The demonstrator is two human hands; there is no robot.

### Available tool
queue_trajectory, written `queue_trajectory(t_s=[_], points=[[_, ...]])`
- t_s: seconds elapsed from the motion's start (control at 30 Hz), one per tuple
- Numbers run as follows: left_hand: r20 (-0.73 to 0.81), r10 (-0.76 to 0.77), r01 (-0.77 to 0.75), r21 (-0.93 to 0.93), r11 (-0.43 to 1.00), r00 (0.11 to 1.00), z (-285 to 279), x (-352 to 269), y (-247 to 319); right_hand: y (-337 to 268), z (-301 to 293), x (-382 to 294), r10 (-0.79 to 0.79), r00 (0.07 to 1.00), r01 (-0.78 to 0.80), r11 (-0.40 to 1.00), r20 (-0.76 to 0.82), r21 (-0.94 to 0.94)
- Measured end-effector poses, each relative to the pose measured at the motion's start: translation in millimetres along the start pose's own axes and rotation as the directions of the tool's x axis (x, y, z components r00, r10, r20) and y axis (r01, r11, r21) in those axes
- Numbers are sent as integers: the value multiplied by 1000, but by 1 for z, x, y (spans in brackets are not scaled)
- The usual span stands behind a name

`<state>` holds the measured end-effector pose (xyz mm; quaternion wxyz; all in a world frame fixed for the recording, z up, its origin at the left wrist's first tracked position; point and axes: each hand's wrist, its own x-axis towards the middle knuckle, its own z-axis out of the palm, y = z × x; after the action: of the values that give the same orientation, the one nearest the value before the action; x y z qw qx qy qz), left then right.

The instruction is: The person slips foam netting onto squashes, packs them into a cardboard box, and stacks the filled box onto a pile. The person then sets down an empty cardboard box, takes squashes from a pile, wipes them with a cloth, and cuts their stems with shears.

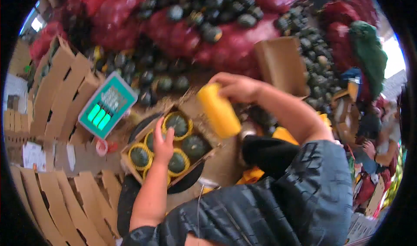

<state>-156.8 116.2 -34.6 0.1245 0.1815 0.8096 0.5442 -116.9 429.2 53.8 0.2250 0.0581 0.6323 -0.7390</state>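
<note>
My right hand grips the upper end of a yellow foam net sleeve, blurred and held to the right of an open cardboard box. Inside the box lie several dark green squashes. Most wear yellow foam nets, while one bare squash sits near the right corner. Over the box, my left hand has its fingers spread beside a netted squash; whether the fingertips touch it is unclear. Past the box's left corner stands a digital scale display with lit digits.
Stacked cardboard boxes stand at left, with more at lower left. Loose squashes and red mesh sacks fill the far side. An empty-looking carton leans behind my right arm. Another person is at far right.
</note>
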Motion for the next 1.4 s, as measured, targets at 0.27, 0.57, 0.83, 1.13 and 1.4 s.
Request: queue_trajectory(t_s=[0.27, 0.57, 0.83, 1.13, 1.4], points=[[10, 492, -486, -142, 862, 870, 2, -66, 134, -13, 127, -97, -166, 965, 101, 949, 202, 299], [-53, 373, -338, -558, 758, 926, 14, -111, 155, 25, 158, -142, -285, 868, 301, 953, 406, 26], [740, 146, 404, -508, 761, 656, -13, -138, 183, 16, 166, -160, -546, 835, 441, 738, 67, 511], [-132, 211, -242, -303, 922, 968, -7, -105, 126, 20, 188, -157, -808, 576, 435, 434, -127, -789], [271, 68, 180, -785, 592, 960, 7, -116, 141, 47, 169, -110, -591, 773, 546, 805, -230, -231]])
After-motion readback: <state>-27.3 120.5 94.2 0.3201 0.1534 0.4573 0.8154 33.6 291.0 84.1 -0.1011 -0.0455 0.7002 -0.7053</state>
